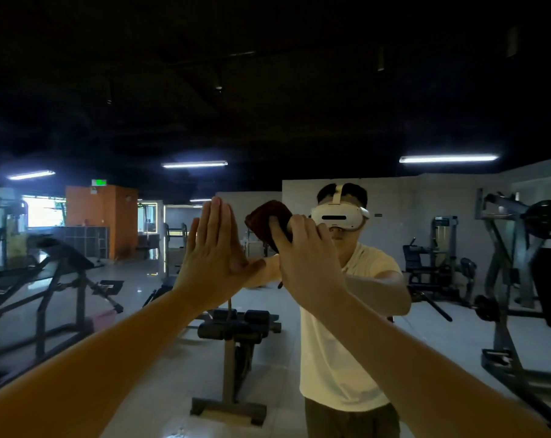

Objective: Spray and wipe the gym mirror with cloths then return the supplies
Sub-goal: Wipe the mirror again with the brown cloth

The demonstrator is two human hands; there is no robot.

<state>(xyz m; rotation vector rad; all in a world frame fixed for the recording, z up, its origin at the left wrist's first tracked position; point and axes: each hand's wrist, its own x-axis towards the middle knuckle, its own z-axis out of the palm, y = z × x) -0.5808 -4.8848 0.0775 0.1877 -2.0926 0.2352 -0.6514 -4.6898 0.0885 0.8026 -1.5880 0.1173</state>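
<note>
The gym mirror (426,121) fills the whole view in front of me. My left hand (214,251) lies flat against the glass with straight fingers pointing up. To its right, my right hand (302,248) presses a dark red-brown cloth (266,218) onto the mirror at head height; its fingers grip the cloth, which sticks out above and to the left of them. Both my forearms reach up from the bottom corners. No spray bottle is in view.
The mirror reflects me as a person in a pale yellow shirt (337,343), a black weight bench (233,330) behind me, an incline bench (59,257) on the left and plate-loaded machines (527,248) on the right, on a pale tiled floor.
</note>
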